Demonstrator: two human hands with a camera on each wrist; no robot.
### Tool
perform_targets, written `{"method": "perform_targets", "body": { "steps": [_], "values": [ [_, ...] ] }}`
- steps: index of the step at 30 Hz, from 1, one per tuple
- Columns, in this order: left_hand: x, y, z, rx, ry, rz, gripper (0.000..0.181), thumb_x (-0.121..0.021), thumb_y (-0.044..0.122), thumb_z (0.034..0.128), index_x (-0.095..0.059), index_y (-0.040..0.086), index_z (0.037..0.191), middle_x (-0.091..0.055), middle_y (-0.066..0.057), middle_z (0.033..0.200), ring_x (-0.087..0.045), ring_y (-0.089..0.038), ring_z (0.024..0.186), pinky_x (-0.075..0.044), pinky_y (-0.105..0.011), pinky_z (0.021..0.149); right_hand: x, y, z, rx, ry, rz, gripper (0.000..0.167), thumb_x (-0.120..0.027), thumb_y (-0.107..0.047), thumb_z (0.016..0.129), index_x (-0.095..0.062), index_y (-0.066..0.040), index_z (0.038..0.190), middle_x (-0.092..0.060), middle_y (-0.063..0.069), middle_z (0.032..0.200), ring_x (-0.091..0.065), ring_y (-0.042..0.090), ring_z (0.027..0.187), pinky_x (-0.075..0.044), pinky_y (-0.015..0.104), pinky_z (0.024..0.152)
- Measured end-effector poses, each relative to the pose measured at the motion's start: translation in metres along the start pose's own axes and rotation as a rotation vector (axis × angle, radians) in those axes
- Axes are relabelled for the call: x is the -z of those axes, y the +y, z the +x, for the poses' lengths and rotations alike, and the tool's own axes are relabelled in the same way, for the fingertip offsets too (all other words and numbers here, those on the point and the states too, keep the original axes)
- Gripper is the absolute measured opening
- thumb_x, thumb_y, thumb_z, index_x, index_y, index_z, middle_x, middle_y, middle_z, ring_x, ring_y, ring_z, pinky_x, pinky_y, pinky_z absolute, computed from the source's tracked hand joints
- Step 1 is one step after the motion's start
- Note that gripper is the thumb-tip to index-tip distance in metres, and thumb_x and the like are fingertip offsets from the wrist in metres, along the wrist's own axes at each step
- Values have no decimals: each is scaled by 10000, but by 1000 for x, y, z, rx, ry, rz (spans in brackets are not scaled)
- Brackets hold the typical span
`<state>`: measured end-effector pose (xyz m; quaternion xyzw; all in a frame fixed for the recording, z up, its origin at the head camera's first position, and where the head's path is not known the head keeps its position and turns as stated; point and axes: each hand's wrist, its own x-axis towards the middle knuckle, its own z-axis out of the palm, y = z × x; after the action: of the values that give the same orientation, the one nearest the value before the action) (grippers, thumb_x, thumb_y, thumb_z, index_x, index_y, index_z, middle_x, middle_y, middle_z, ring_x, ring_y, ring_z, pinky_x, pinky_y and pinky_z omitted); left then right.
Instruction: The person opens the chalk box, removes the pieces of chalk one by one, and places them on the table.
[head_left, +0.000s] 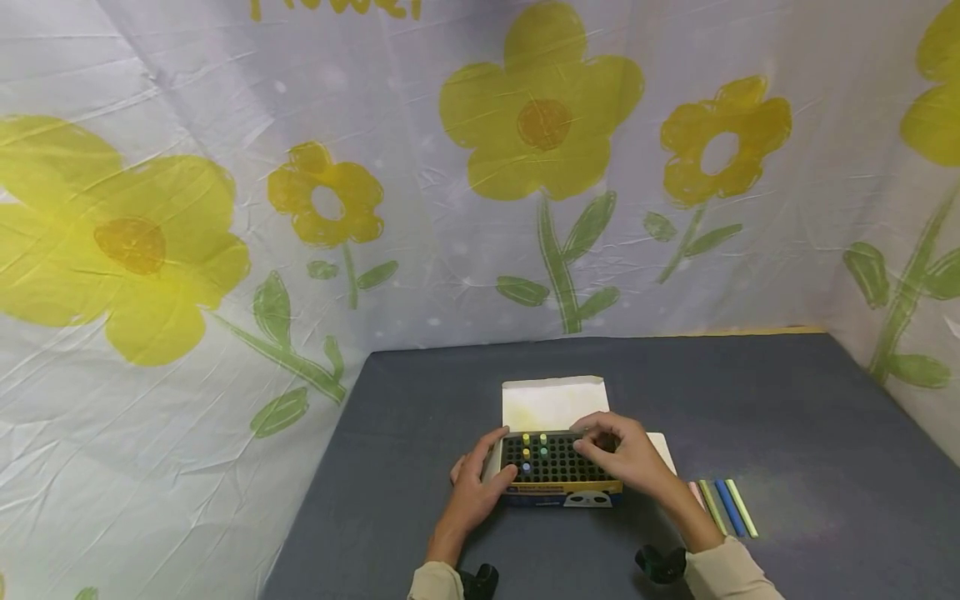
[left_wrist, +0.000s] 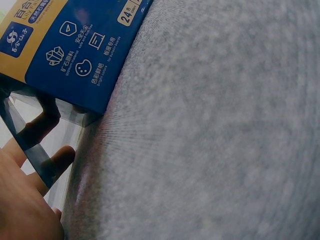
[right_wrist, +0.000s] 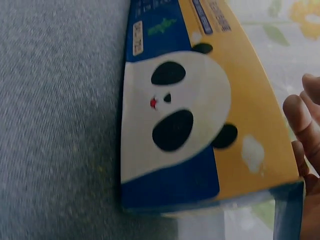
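Observation:
An upright box point(head_left: 562, 488) with a black holed insert point(head_left: 558, 467) holds several chalks toward its left, among them a yellow chalk point(head_left: 526, 453), a green chalk point(head_left: 543, 453) and a blue chalk point(head_left: 527, 468). My left hand point(head_left: 471, 492) grips the box's left end, thumb at the near corner; in the left wrist view, fingers of the left hand point(left_wrist: 25, 185) show beside the blue box side point(left_wrist: 75, 55). Over the insert's right part is my right hand point(head_left: 633, 457), fingers bent. In the right wrist view, the right hand point(right_wrist: 307, 125) shows fingertips apart beyond the panda panel point(right_wrist: 185, 110), with no chalk visible between them.
Right of the box, a blue chalk stick point(head_left: 730, 507), a pale yellow-green one point(head_left: 742, 508), an olive one point(head_left: 712, 507) and a pink one lie on the dark table point(head_left: 810, 433). The white lid flap point(head_left: 555, 402) stands open behind. A flowered cloth surrounds the table.

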<state>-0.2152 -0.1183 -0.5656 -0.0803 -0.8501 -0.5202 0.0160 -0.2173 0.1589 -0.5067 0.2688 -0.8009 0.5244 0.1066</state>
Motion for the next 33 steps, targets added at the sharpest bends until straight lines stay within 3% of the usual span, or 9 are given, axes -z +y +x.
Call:
{"method": "perform_targets", "body": {
  "steps": [4, 9, 15, 26, 33],
  "values": [
    [0, -1, 0, 8, -3, -3, 568, -672, 407, 933, -463, 526, 1448, -510, 15, 1535, -323, -365, 1393, -248, -658, 1057, -7, -1, 4, -22, -38, -9, 185, -720, -109, 942, -721, -36, 1112, -663, 21, 842, -560, 39, 663, -496, 266, 623],
    [-1, -1, 0, 15, -2, 4, 561, -669, 420, 934, -467, 523, 1447, -516, 3, 1524, -254, -385, 1399, -333, -642, 988, -11, -1, 10, -58, -147, -66, 208, -720, -146, 948, -716, -55, 1135, -668, 5, 857, -556, 23, 675, -500, 252, 638],
    [-2, -1, 1, 4, -1, -3, 569, -672, 382, 928, -475, 506, 1447, -521, 10, 1523, -307, -363, 1377, -257, -643, 1028, -16, -2, 16, -38, -210, -176, 191, -734, -116, 927, -727, -66, 1112, -680, -24, 854, -534, -1, 694, -479, 238, 647],
    [-2, -2, 2, -20, -11, -24, 564, -651, 314, 945, -480, 482, 1456, -538, -14, 1513, -467, -337, 1301, -100, -644, 1125, -36, -9, 22, -90, -152, -360, 147, -777, -133, 888, -771, -131, 1035, -679, -81, 802, -554, 8, 697, -468, 245, 640],
    [-1, -2, 3, -27, -10, -21, 557, -647, 303, 949, -488, 465, 1457, -563, -18, 1483, -483, -325, 1247, -112, -617, 1099, -43, -13, 21, -94, -124, -442, 151, -795, -133, 866, -780, -142, 1016, -644, -88, 777, -525, 30, 698, -442, 239, 633]
  ]
}}
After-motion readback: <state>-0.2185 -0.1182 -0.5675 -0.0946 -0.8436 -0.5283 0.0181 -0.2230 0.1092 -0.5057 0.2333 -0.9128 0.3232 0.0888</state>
